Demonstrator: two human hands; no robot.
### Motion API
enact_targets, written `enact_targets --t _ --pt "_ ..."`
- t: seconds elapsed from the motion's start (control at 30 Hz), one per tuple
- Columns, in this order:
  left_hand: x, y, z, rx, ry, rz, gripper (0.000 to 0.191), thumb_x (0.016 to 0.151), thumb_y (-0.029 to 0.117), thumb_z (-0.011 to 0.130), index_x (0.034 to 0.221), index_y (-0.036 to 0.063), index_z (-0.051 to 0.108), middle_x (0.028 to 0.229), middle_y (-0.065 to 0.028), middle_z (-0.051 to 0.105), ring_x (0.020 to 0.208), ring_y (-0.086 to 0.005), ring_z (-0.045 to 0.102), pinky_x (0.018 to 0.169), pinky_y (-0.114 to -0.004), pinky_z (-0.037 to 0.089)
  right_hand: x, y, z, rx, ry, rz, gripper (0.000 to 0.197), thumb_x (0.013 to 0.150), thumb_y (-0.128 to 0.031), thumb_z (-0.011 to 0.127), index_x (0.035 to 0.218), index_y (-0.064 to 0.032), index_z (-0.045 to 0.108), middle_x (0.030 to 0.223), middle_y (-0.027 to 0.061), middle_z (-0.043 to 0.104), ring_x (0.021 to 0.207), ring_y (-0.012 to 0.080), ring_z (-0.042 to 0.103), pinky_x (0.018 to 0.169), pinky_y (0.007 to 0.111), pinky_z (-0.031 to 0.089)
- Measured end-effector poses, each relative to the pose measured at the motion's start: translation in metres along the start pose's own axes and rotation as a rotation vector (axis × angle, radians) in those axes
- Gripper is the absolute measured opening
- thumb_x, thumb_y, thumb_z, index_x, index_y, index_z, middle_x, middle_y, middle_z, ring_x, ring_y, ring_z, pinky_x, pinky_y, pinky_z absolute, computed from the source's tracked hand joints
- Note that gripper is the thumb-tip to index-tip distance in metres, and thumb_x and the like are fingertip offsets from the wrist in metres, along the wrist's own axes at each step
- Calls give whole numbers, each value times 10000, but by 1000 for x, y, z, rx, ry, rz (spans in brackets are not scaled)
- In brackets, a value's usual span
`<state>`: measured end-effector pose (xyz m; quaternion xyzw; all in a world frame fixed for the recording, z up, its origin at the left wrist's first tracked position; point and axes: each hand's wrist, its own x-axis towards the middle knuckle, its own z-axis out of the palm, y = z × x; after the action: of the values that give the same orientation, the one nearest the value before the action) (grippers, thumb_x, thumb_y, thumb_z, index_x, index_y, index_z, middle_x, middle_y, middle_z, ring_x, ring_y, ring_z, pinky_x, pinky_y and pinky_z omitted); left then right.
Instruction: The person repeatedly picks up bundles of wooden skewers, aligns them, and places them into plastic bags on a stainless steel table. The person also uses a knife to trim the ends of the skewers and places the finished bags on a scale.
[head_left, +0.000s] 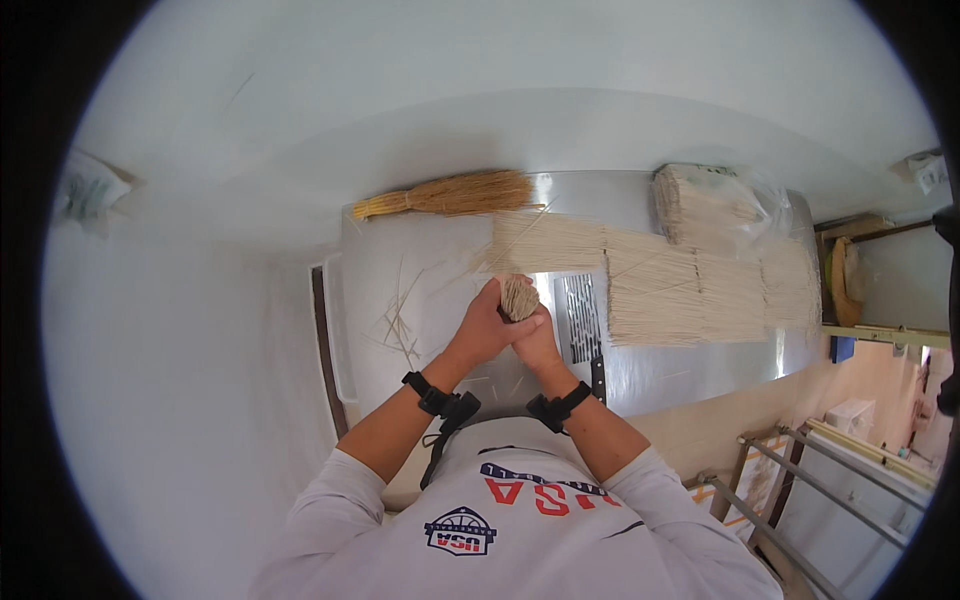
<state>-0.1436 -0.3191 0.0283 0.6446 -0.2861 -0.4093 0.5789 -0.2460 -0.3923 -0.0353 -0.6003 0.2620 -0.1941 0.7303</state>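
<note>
Both my hands are wrapped round one bundle of thin pale dried noodles or sticks, its cut ends facing up at me. My left hand grips it from the left, the thumb across the front. My right hand closes on it from the right and below. Just right of the hands lies a broad cleaver with a black handle, its blade patterned or streaked. Beyond and to the right, pale strands lie in overlapping rows on the metal table. Several loose strands are scattered at the left.
A straw hand broom lies along the table's far edge, against the wall. At the far right is a clear plastic bag with more pale strands. A metal rack stands at the lower right, and an opening with shelving is beyond the table's right end.
</note>
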Motion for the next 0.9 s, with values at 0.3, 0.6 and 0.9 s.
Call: enact_targets --t 0.3,0.6,0.9 --pt "-21 -63 2 178 232 317 218 831 -3 743 1029 40 663 1247 -99 649 1268 -263 575 1110 -384 417 5 35 0 -552 -104 -396 562 791 -127 763 1329 -59 617 1353 191 632 1284 397 589 1090 464 473" --pt "-30 4 -48 411 199 436 237 733 -33 728 924 54 616 940 -68 630 969 -268 622 917 -389 504 -2 -6 -89 101 -173 591 572 1002 -255 636 1499 -10 495 1494 163 566 1328 283 588 1068 412 493" --pt "-35 -1 -8 1190 -558 1003 149 783 149 645 916 89 677 967 -71 622 1015 -289 603 1053 -411 450 32 -9 -37 608 -555 865 596 1028 -489 605 1390 -16 581 1244 157 695 1118 252 680 999 398 537"
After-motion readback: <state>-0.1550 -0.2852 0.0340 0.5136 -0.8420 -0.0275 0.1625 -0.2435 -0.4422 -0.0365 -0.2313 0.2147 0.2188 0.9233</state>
